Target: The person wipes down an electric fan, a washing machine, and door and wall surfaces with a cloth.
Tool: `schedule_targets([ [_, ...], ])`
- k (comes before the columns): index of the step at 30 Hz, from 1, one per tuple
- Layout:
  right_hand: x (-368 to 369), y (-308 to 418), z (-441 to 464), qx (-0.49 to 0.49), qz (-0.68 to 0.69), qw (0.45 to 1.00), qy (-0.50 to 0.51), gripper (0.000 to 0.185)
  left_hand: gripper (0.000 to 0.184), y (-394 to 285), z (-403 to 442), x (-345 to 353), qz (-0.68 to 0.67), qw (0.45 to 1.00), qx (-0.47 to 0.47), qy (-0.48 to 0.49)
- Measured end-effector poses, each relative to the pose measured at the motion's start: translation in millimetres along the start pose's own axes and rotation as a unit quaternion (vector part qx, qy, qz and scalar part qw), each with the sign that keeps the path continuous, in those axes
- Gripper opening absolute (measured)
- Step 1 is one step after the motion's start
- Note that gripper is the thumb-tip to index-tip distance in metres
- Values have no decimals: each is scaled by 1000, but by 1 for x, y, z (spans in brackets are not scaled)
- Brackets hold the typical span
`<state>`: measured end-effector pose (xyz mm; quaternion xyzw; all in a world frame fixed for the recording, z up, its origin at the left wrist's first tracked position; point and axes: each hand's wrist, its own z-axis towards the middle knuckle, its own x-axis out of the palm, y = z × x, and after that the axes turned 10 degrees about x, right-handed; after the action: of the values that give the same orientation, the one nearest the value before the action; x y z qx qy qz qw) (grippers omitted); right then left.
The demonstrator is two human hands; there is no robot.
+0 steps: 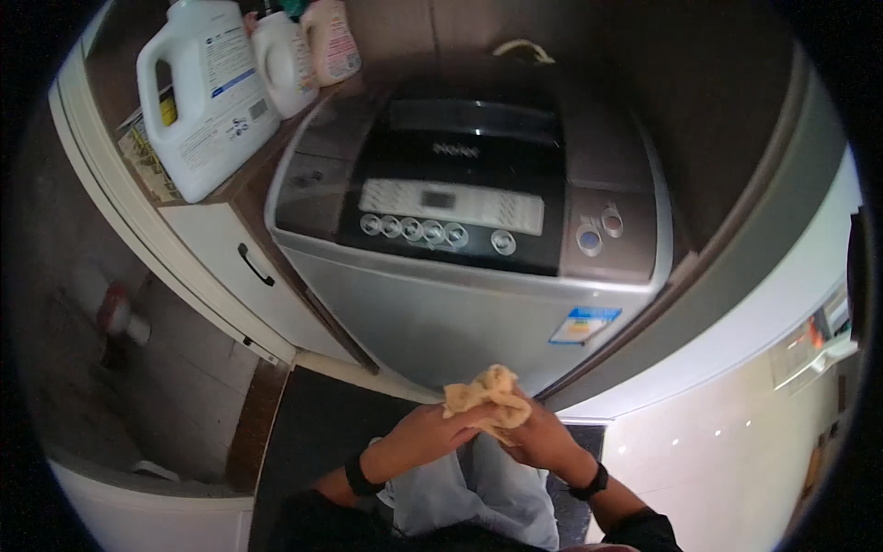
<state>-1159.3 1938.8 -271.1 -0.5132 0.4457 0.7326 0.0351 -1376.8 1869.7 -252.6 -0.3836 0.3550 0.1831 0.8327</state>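
A crumpled yellowish cloth [494,391] is bunched up between my two hands, low in front of the washing machine [414,313]. My left hand [428,437] grips it from the left side, its fingers pressed against the cloth. On the right side, my right hand [543,437] is closed round the cloth, with some fingers hidden by it. Both hands are close together above my light trousers [460,497]. The machine's lid is down, and its control panel [451,207] faces me.
Large white bottle [207,110] and two smaller bottles [283,64] [329,41] stand on a cabinet [216,244] at the left. A dark mat [322,423] lies on the floor. A curved wall edge [717,285] runs along the right.
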Motion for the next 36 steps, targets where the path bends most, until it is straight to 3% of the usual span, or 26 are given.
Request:
schedule_targets([
  [2, -51, 29, 11, -106, -46, 991, -74, 55, 49, -5, 18, -27, -9, 999, 46, -18],
  [4, -91, 61, 29, -106, -55, 987, -107, 60, 52, -10, 35, -45, 8, 998, 55, -16],
  [8, -130, 111, 81, -112, -146, 952, -244, 63, 48, -29, 96, -94, -119, 979, -86, -145],
  [11, -126, 132, 127, -69, -123, 972, -188, 51, 48, -19, 110, -115, -43, 956, -199, -210],
  [13, -117, 146, 156, -109, -125, 976, -143, 50, 48, -16, 105, -140, 70, 934, -257, -238],
  [16, -122, 191, 197, -160, -169, 971, -60, 48, 50, -20, 84, -197, 88, 899, -378, -205],
  [19, -127, 226, 245, -195, -209, 958, -20, 44, 39, -3, 79, -237, 184, 871, -387, -240],
  [22, -135, 229, 293, -171, -188, 967, -20, 44, 45, 48, 92, -257, 190, 881, -313, -299],
  [24, -145, 221, 312, -141, -185, 971, -53, 46, 41, 62, 126, -283, 184, 899, -328, -225],
  [27, -159, 201, 305, -78, -205, 970, -102, 48, 25, 90, 154, -263, 90, 933, -267, -225],
  [29, -154, 200, 284, -24, -208, 972, -106, 47, 25, 51, 167, -287, 76, 935, -298, -178],
  [32, -144, 244, 251, 77, -210, 971, -88, 50, 28, 46, 145, -289, 98, 956, -268, -73],
  [36, -101, 265, 254, 114, -195, 971, -82, 50, 39, 59, 97, -294, 65, 967, -237, -68],
])
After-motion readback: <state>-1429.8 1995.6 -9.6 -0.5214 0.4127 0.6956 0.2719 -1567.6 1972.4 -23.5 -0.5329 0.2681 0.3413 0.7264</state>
